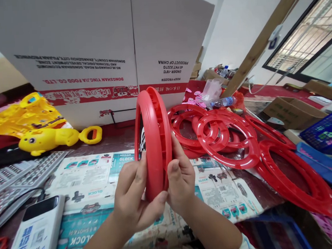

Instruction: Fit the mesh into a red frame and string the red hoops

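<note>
Upright between my hands stand two red plastic rings (pixel 151 140), set face to face with a narrow gap along their rims. Inside the left one, part of a dark face with white marks shows. My left hand (pixel 133 191) closes around the left side and lower rim, its thumb along the bottom edge. On the other side, my right hand (pixel 182 176) grips the right ring, fingers behind it and thumb bent at the edge. Beneath them lies a flattened printed cardboard sheet (pixel 87 175). A loose pile of red rings (pixel 227 135) is to the right of my right hand.
A large white carton (pixel 86 39) rises behind. At left are yellow animal-shaped plastic parts (pixel 53 139), trays of small metal pieces (pixel 24 172) and a white power bank (pixel 34 236). More red rings (pixel 300 179), a blue basket (pixel 328 134) and a bottle (pixel 224 102) are at right.
</note>
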`<state>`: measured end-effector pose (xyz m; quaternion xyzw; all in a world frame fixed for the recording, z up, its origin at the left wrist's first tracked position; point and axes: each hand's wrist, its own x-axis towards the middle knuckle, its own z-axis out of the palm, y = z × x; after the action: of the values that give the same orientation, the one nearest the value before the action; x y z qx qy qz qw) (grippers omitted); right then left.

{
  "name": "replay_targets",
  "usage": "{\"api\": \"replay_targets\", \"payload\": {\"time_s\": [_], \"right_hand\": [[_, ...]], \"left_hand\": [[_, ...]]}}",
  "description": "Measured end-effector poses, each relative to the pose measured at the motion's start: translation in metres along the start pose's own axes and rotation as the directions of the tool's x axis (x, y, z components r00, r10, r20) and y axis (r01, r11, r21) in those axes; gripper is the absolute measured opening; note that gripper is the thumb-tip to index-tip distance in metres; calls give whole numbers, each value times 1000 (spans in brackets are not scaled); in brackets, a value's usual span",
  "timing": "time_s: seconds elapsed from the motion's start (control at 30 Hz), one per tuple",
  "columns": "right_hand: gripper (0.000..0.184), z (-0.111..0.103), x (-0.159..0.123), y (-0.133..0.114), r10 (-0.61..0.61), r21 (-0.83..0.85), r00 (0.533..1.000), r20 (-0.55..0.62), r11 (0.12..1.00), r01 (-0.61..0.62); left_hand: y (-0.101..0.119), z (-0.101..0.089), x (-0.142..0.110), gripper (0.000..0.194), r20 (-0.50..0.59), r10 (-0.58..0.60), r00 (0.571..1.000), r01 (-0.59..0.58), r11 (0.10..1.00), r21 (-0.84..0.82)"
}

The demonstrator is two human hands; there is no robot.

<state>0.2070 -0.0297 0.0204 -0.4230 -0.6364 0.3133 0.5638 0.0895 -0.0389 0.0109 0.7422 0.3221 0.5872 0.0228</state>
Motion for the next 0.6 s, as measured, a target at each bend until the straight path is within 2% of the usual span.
{"api": "replay_targets", "payload": {"time_s": [0.2, 0.37, 0.6], "right_hand": [[64, 2, 2, -2, 0, 40, 998, -67, 999, 2], [62, 3, 0, -2, -1, 80, 998, -68, 997, 7], [66, 6, -9, 3, -5, 25, 1000, -22, 1000, 6]], "left_hand": [[-2, 1, 0, 71, 20, 2, 1000, -1, 998, -56], [-3, 0, -1, 72, 20, 17, 1000, -15, 997, -76], [-7, -3, -4, 72, 23, 41, 999, -39, 996, -76]]}}
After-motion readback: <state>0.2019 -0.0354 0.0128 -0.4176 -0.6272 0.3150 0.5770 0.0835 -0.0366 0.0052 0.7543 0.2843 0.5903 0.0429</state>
